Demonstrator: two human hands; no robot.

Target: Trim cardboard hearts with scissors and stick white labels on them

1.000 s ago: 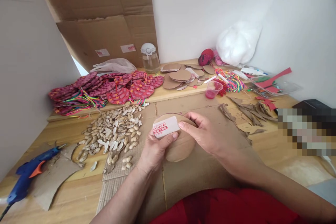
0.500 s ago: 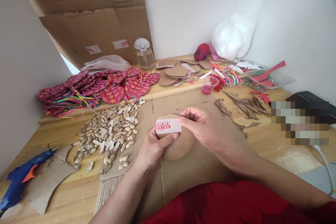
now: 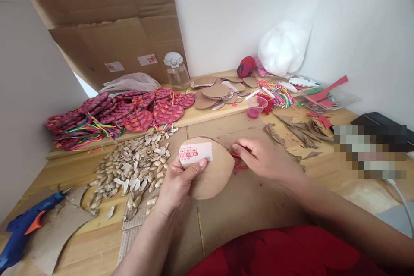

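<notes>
Gripping card disc (image 3: 215, 177) w/ L hand (image 3: 180, 177), thumb atop; R hand (image 3: 258, 159), fingers nearly closed, pinching orange cord (image 3: 241, 167) nr disc.

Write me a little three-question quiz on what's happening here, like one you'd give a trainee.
1. Which hand holds the cardboard cutout?
2. True or false: in the picture, the peanut shells lie to the right of the cutout.
3. What colour is the trigger of the glue gun? A) green B) orange C) white

Key: 1. The left hand. 2. False; they lie to its left. 3. B.
</notes>
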